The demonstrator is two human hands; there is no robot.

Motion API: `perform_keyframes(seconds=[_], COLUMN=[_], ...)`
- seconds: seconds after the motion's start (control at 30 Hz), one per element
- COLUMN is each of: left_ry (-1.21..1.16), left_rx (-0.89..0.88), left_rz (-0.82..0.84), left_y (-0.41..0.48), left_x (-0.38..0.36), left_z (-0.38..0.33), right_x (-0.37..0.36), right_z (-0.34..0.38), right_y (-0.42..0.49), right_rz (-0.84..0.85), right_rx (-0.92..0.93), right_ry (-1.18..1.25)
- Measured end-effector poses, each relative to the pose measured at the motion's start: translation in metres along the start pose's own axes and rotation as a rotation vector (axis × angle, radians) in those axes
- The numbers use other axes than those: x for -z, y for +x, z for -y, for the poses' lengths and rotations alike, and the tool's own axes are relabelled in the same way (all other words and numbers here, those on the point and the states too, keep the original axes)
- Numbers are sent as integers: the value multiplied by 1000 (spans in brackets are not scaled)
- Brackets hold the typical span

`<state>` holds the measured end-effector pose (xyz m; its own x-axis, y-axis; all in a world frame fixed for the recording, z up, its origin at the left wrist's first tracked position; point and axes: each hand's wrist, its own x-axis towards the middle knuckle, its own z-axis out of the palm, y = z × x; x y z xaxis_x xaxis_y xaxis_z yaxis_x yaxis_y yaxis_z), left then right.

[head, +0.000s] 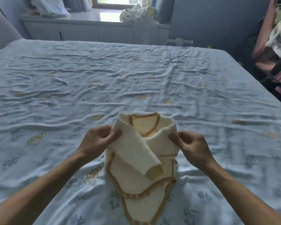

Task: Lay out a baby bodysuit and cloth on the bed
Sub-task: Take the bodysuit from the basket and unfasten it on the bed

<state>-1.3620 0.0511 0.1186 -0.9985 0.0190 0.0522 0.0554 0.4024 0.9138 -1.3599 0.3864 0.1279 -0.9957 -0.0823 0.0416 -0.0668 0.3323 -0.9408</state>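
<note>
A cream baby bodysuit [136,174] with tan trim lies near the front edge of the bed [104,82], neck end away from me. Both sleeves are folded across its chest, the left one on top. My left hand [99,140] pinches the bodysuit at its left shoulder. My right hand [191,146] pinches the right shoulder. The upper part is lifted slightly off the sheet, while the crotch end rests flat toward me. No separate cloth is visible on the bed.
The bed carries a wrinkled pale blue sheet printed with small yellow animals. A white cabinet [81,30] runs under the window behind it, with bundled fabric [136,13] on top. A pink chair with clothes [272,39] stands at the right.
</note>
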Motion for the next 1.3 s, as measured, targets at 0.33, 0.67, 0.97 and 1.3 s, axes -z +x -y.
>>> perform_keyframes(seconds=[0.33, 0.67, 0.97, 1.3], left_ry=[-118, 595, 541, 501], left_rx=[258, -314, -594, -101], left_rz=[-185, -177, -28, -652], left_y=[97, 84, 71, 103], left_x=[-42, -72, -96, 32], left_z=[53, 57, 7, 60], right_x=[-33, -59, -68, -73], right_z=[-44, -92, -104, -109], right_y=[94, 86, 61, 62], right_rz=[-213, -79, -160, -196], right_rx=[-29, 50, 128, 189], right_ry=[-237, -546, -420, -512])
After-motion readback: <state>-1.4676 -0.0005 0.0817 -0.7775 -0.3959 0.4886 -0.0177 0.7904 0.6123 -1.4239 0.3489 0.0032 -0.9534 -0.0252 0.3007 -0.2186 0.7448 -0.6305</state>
